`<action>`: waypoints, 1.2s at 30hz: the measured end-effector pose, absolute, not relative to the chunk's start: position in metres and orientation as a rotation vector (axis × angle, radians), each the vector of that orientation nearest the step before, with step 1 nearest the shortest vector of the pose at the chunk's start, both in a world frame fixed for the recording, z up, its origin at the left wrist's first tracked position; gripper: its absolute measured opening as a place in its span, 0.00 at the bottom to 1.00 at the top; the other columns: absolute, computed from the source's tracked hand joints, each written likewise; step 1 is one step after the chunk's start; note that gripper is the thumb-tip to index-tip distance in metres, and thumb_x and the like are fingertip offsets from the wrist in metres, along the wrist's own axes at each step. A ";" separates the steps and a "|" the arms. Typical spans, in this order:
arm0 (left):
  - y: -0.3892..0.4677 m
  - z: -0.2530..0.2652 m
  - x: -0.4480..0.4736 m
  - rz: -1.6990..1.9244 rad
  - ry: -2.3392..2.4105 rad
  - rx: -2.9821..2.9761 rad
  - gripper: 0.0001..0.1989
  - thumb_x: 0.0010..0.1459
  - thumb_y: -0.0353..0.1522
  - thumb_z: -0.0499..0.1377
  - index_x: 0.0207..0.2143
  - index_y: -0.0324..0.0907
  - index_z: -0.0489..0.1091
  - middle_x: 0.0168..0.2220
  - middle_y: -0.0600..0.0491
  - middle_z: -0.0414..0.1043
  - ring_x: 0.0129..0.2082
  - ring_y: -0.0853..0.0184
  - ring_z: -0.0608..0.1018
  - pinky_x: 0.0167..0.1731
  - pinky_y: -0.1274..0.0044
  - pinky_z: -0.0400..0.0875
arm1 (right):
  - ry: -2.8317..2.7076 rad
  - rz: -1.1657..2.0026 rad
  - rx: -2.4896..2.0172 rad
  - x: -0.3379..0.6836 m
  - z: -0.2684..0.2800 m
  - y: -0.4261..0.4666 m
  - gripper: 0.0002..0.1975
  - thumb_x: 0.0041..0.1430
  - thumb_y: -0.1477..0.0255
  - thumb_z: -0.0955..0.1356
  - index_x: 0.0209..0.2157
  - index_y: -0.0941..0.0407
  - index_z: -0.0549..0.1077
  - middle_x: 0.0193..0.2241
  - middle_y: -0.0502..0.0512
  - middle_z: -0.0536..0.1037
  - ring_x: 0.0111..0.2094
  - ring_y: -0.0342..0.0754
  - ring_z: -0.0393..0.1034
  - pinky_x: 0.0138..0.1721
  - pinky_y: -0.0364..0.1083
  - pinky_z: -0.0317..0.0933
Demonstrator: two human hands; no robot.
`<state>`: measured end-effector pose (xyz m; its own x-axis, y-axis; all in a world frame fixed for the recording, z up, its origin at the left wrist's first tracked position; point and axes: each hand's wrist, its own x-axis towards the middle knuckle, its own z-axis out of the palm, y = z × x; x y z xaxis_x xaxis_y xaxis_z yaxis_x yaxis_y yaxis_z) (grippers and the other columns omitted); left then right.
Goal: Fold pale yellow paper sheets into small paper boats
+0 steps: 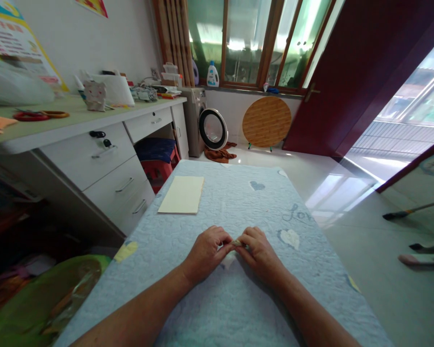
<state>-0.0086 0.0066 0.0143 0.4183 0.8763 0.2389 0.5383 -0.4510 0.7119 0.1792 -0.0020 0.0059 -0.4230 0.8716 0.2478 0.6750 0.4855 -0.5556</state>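
Head view has our left hand (211, 246) and right hand (259, 246) close together, fingertips pinched on a small pale piece (236, 243) between them, over the blue cloth (231, 193); our fingers hide most of it. Beyond the left hand, well apart, a cream pad (183, 195) lies flat on the cloth. To our left stand a green tub (101, 261) and a white desk (94, 166), a stool (155, 149) partly under it. Farther off, a washer (192, 120) has its door (213, 129) swung open near a brown rag (220, 154), beside a round board (266, 121).
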 end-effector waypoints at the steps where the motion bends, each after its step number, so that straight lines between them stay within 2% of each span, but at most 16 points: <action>1: 0.007 0.014 -0.009 0.824 1.200 2.124 0.08 0.60 0.30 0.61 0.27 0.41 0.72 0.28 0.55 0.71 0.33 0.67 0.72 0.36 0.77 0.63 | -2.229 0.521 -1.269 0.179 0.007 -0.002 0.09 0.66 0.73 0.66 0.30 0.55 0.71 0.31 0.51 0.70 0.37 0.47 0.63 0.42 0.46 0.55; 6: 0.008 0.012 -0.010 0.777 1.145 2.085 0.07 0.58 0.30 0.60 0.26 0.40 0.70 0.27 0.55 0.70 0.32 0.67 0.71 0.34 0.77 0.62 | -2.186 0.632 -1.238 0.180 0.008 -0.001 0.12 0.66 0.77 0.64 0.26 0.56 0.66 0.29 0.50 0.68 0.35 0.46 0.62 0.40 0.45 0.56; 11: 0.010 0.010 -0.011 0.743 1.151 2.010 0.10 0.58 0.32 0.59 0.24 0.39 0.69 0.24 0.56 0.67 0.28 0.68 0.70 0.31 0.78 0.59 | -2.182 0.688 -1.175 0.182 0.005 0.000 0.14 0.65 0.76 0.64 0.24 0.55 0.62 0.27 0.50 0.66 0.34 0.46 0.61 0.38 0.46 0.55; 20: 0.009 0.012 -0.009 0.689 1.175 1.916 0.12 0.58 0.34 0.58 0.23 0.39 0.69 0.21 0.58 0.63 0.25 0.70 0.66 0.27 0.78 0.56 | -2.168 0.705 -1.165 0.180 0.004 -0.001 0.14 0.65 0.76 0.65 0.24 0.55 0.61 0.27 0.49 0.65 0.33 0.46 0.60 0.37 0.46 0.54; 25: 0.009 0.011 -0.010 0.708 1.107 1.981 0.11 0.56 0.35 0.58 0.23 0.40 0.67 0.24 0.57 0.65 0.28 0.68 0.68 0.30 0.78 0.58 | -2.142 0.741 -1.157 0.181 0.007 -0.001 0.15 0.64 0.77 0.65 0.23 0.55 0.61 0.25 0.48 0.65 0.33 0.46 0.60 0.35 0.46 0.53; 28: 0.009 0.011 -0.010 0.713 1.090 1.996 0.14 0.58 0.37 0.57 0.22 0.40 0.66 0.24 0.56 0.65 0.29 0.67 0.67 0.32 0.77 0.58 | -2.154 0.741 -1.144 0.180 0.008 -0.001 0.15 0.64 0.77 0.65 0.23 0.55 0.61 0.26 0.48 0.65 0.32 0.45 0.60 0.36 0.46 0.53; 36: 0.011 0.011 -0.011 0.708 1.163 1.886 0.14 0.57 0.36 0.56 0.20 0.41 0.62 0.21 0.59 0.58 0.25 0.70 0.63 0.27 0.78 0.54 | -2.090 0.773 -1.215 0.186 0.006 0.001 0.12 0.62 0.76 0.66 0.24 0.55 0.64 0.27 0.49 0.66 0.33 0.46 0.62 0.36 0.45 0.54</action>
